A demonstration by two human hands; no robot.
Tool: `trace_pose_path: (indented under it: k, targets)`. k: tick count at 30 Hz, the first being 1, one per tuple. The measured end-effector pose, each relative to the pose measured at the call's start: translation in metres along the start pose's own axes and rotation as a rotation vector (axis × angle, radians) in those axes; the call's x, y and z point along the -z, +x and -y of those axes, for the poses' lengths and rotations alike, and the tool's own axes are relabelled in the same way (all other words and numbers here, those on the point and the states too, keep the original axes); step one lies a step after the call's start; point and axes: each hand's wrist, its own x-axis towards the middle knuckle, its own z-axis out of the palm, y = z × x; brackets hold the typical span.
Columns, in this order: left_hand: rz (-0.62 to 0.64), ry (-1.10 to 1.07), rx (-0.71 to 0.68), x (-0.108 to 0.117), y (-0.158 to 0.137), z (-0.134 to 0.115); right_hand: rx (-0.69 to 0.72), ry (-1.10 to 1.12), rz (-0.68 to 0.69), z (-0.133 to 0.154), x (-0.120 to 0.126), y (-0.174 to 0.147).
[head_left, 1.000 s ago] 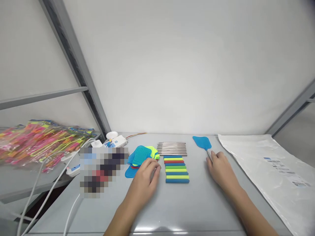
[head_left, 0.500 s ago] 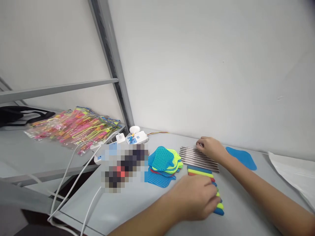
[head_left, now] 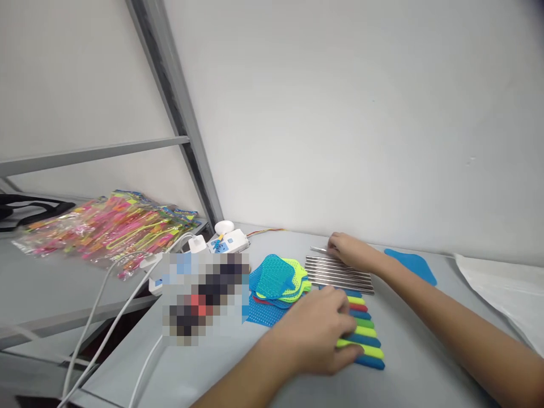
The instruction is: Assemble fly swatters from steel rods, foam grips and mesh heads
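My right hand (head_left: 349,250) is closed on a thin metal rod (head_left: 318,249), whose left end sticks out past the fingers. Just in front of it, several more metal rods (head_left: 331,271) lie side by side. My left hand (head_left: 317,331) is low over a row of coloured handle sleeves (head_left: 366,331) in blue, yellow, red and green. Its thumb and fingers are apart around a yellow sleeve in the row, and I see nothing lifted. Left of the rods, perforated plastic fly-swatter heads (head_left: 276,276) are piled in teal, yellow, red and blue.
A blue flat piece (head_left: 411,266) lies by the wall, near white sheeting (head_left: 501,289). On the left are a power strip (head_left: 229,242), white cables, a pixelated patch (head_left: 204,300) and a shelf of bagged colourful items (head_left: 114,226). A grey metal post (head_left: 182,113) rises behind.
My right hand has drawn one rod apart from the row, toward the wall. My left hand has shifted slightly left and its fingers have spread. The view has turned a little right.
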Motion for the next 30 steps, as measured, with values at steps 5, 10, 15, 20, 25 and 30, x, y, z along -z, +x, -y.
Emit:
trace_pose_path:
  k: [5, 10, 15, 20, 25, 30]
  targets:
    - [0.052, 0.0, 0.092, 0.013, -0.003, -0.002, -0.151, 0.038, -0.25, 0.015, 0.026, -0.028]
    - [0.134, 0.035, 0.122, 0.014, -0.007, -0.009, -0.014, 0.116, -0.763, 0.041, 0.046, -0.086]
    - [0.188, 0.071, 0.085, 0.014, -0.008, -0.018, 0.067, 0.055, -0.697, 0.039, 0.028, -0.119]
    - [0.208, 0.071, 0.11, 0.013, -0.008, -0.023, 0.151, -0.085, -0.586, 0.028, 0.003, -0.126]
    - [0.236, 0.041, 0.118, 0.008, -0.008, -0.025, 0.257, -0.16, -0.547, 0.029, -0.001, -0.136]
    - [0.145, -0.122, 0.065, 0.017, -0.006, -0.03, 0.186, 0.004, -0.568, 0.034, 0.005, -0.145]
